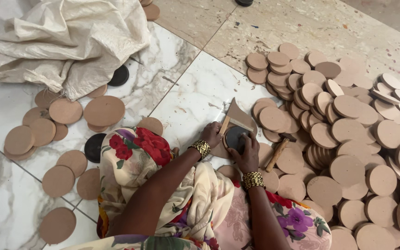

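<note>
My left hand point(211, 134) rests on the left edge of a dark round disc point(234, 137) that lies on the marble floor point(195, 97) in front of my knees. My right hand point(247, 155) presses on the disc from the near right side. A flat brown wedge-shaped scraper point(236, 115) with a pale wooden handle lies against the disc's far edge, beside my left fingers. Whether either hand grips the scraper I cannot tell. Both wrists wear gold bangles. A short wooden stick point(277, 155) lies just right of my right hand.
A large heap of tan round board discs point(348, 139) covers the floor to the right. More tan discs point(65, 111) and two black discs point(119, 75) lie scattered at left. A crumpled white sack point(65, 37) sits at top left. My floral garment point(135, 157) covers my knees.
</note>
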A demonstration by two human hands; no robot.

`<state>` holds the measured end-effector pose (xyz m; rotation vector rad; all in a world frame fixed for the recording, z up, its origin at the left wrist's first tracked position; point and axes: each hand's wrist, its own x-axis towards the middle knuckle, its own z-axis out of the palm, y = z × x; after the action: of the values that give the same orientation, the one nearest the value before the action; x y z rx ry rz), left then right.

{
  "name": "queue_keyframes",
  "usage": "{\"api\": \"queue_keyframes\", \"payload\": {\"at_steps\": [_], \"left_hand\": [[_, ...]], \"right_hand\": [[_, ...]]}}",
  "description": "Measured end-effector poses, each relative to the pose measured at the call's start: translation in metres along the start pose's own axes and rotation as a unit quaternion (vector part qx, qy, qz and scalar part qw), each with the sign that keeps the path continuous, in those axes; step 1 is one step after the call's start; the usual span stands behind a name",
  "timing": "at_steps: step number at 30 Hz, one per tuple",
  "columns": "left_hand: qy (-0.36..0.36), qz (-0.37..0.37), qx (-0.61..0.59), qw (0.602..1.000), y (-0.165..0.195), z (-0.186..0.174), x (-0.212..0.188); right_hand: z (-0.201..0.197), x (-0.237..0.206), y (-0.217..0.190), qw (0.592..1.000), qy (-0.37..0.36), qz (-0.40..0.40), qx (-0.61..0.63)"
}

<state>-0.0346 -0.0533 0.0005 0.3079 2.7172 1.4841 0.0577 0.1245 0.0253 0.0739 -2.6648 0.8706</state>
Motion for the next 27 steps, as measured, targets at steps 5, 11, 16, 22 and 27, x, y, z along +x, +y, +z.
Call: {"api": "queue_keyframes", "payload": {"at_steps": [5, 11, 16, 22, 27], "left_hand": [[-0.018, -0.047, 0.010, 0.999, 0.009, -0.007, -0.010], [-0.043, -0.006, 0.024, 0.999, 0.005, -0.007, -0.014], [0.002, 0.057, 0.024, 0.998, -0.001, 0.000, -0.013], [-0.027, 0.010, 0.011, 1.000, 0.001, -0.005, -0.014], [-0.045, -0.013, 0.012, 0.999, 0.007, -0.009, -0.015]], "right_hand": [[0.006, -0.006, 0.013, 0.996, -0.028, 0.077, -0.045], [0.007, -0.012, 0.013, 0.995, 0.015, 0.069, -0.065], [0.012, -0.019, -0.001, 0.989, -0.013, 0.079, -0.122], [0.016, -0.016, -0.001, 0.995, -0.012, 0.059, -0.085], [0.019, -0.018, -0.004, 0.992, 0.003, 0.047, -0.117]]}}
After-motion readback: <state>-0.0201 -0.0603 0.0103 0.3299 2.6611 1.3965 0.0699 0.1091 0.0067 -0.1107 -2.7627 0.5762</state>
